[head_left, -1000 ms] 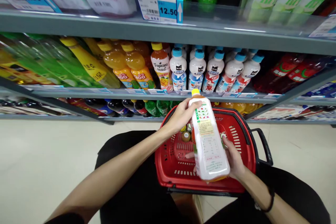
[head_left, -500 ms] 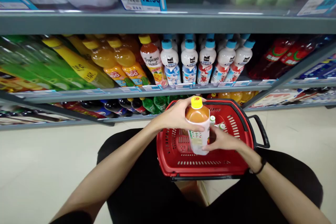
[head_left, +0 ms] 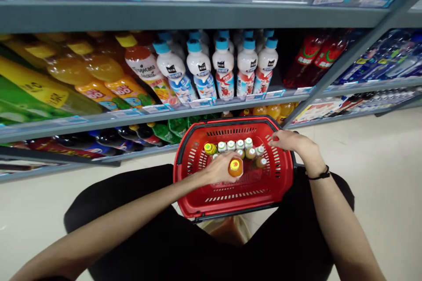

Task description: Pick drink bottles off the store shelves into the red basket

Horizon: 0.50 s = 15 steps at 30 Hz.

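My left hand (head_left: 220,169) is wrapped round an orange juice bottle (head_left: 235,167) with a yellow cap, inside the red shopping basket (head_left: 187,204). I see this bottle almost from straight above, so its label is hidden. My right hand (head_left: 288,139) is over the basket's right rim, its fingers stretched loosely inward, holding no bottle. Several small bottles with white caps (head_left: 239,144) stand at the back of the basket, beside another yellow-capped bottle (head_left: 210,148). My left hand covers part of this group.
The basket sits between my knees, close to the drink shelves. White bottles with blue caps (head_left: 224,68) and a Tropicana bottle (head_left: 148,68) line the middle shelf (head_left: 184,109). Dark cola bottles (head_left: 108,137) lie on the lowest shelf. A brownish object (head_left: 227,229) is below the basket.
The juice bottle has gone from tilted in both hands above the basket to upright and lower inside it. My right hand has let go and moved right to the rim. The view has shifted right.
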Tool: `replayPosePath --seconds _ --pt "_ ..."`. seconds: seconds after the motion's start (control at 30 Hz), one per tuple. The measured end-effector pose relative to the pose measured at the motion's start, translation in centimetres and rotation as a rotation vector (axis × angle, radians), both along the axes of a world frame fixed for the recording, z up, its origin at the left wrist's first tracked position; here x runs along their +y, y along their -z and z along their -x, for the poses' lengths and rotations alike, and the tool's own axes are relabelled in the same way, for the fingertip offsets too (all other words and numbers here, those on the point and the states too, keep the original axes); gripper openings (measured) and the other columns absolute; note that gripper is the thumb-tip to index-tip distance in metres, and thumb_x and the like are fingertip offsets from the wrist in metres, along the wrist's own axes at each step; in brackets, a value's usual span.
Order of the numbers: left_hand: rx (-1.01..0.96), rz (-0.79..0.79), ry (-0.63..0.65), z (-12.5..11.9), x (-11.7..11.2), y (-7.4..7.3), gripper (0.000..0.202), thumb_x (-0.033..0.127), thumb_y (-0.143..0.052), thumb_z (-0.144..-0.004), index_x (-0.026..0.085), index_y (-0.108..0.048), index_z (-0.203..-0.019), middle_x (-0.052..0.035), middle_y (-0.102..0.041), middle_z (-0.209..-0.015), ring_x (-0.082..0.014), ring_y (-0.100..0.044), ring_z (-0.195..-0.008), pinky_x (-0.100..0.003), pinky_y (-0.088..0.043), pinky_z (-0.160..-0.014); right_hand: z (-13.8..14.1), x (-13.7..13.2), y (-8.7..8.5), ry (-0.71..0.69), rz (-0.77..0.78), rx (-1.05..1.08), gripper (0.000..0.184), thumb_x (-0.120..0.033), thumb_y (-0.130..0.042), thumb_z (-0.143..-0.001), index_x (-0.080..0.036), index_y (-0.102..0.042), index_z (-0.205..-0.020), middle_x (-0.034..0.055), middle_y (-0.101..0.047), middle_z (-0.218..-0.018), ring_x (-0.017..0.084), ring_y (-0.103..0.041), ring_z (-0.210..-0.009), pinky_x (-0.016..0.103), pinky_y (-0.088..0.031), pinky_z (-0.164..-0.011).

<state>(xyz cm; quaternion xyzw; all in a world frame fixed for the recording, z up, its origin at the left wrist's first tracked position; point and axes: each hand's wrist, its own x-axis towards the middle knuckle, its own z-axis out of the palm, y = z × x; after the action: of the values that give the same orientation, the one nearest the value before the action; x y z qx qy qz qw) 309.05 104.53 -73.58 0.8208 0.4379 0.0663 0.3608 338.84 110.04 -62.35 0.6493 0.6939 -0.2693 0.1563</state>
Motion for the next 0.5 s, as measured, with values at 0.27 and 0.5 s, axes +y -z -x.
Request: replayPosePath --seconds 0.27,0.5 --pt "0.284 0.025 -0.020 -5.5 -1.0 6.4 0.086 0.031 -0.088 -0.076 0.015 -0.050 -0.153 -0.0178 -0.074 -0.136 -0.0371 -0.074 -0.122 -0.041 -0.057 -0.103 0.4 -0.6 -2.4 -0.005 -0.025 -0.011 0.049 -0.043 -0.059 -0.108 -0.013 -0.068 -0.146 0.0239 -0.073 -0.141 0.036 -0.073 -0.128 0.041 -0.054 -0.105" --pt "0.287 0.059 -0.043 -8.4 0.3 9.6 0.060 0.031 -0.086 -0.083 0.016 -0.066 -0.137 -0.0151 -0.072 -0.137 -0.0315 -0.070 -0.125 -0.050 -0.056 -0.109 -0.6 -1.7 -2.5 0.004 -0.048 0.027 0.044 -0.040 -0.056 -0.108 -0.010 -0.074 -0.135 0.0264 -0.076 -0.135 0.036 -0.075 -0.125 0.040 -0.056 -0.101"
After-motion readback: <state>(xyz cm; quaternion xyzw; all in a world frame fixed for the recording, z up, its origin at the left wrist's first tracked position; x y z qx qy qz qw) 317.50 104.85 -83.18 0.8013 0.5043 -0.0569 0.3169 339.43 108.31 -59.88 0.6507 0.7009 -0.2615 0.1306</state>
